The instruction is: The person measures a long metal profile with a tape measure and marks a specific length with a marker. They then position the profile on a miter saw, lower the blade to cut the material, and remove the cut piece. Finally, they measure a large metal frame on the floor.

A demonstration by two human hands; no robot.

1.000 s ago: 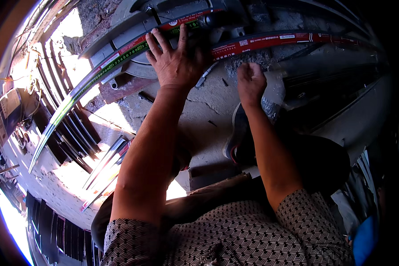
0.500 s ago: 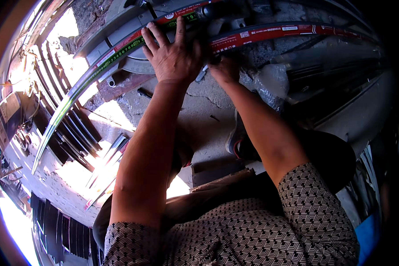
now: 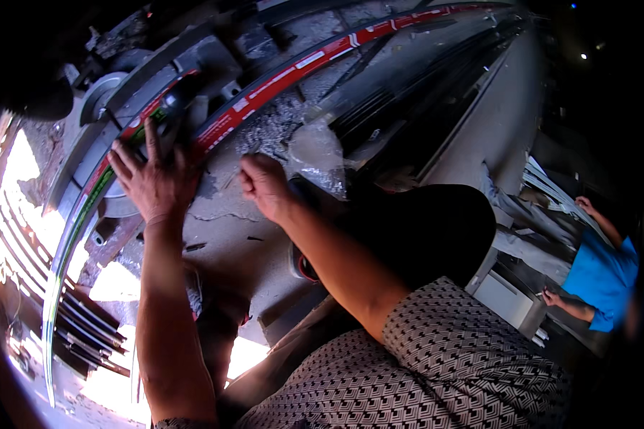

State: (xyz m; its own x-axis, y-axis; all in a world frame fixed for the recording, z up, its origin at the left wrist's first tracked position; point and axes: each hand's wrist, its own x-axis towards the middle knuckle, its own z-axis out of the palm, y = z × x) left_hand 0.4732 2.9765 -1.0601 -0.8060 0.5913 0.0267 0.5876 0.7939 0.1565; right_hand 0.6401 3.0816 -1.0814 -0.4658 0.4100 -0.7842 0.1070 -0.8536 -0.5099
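Red strip: long, from near left hand to upper right.
Green-and-red strip: under left fingers, running lower left.
Left hand: fingers spread, resting on strip — thumb side in shadow.
Right hand: curled fist, off both strips — cannot tell if anything's inside.
Clear plastic bag: near right hand.

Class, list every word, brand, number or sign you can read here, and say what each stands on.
Long red strip: white print and marks, too small and blurred to read.
Red-and-green strip by the left hand: printed marks, also too blurred to read.
No legible text elsewhere.
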